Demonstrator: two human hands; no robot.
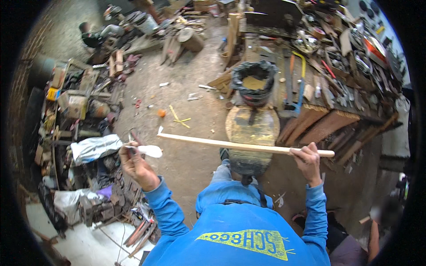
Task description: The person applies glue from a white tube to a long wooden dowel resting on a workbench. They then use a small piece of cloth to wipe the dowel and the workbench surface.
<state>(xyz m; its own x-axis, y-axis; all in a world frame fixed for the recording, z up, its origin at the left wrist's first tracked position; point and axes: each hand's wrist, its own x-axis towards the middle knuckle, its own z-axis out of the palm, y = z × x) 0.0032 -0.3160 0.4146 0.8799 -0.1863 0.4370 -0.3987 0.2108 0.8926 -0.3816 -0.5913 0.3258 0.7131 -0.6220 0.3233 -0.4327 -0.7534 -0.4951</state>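
My right hand (307, 163) is closed around one end of a long, pale wooden stick (230, 144). The stick reaches leftward across the view, slightly bowed, and carries a small white tip at its far end. On the other side, my left hand (136, 167) is closed, its fingers pinching a white spoon-shaped thing (151, 151). A slim dark piece also shows at those fingers; I cannot make out what it is. Below the stick stands a worn round wooden top (250, 122), directly in front of my legs.
A bucket lined with a black bag (253, 82) stands beyond the round top. At right, a cluttered bench holds a yellow and blue hacksaw (301, 84) and wood pieces. Scrap and boxes (73, 106) pile up at left. People are at the upper left and lower right.
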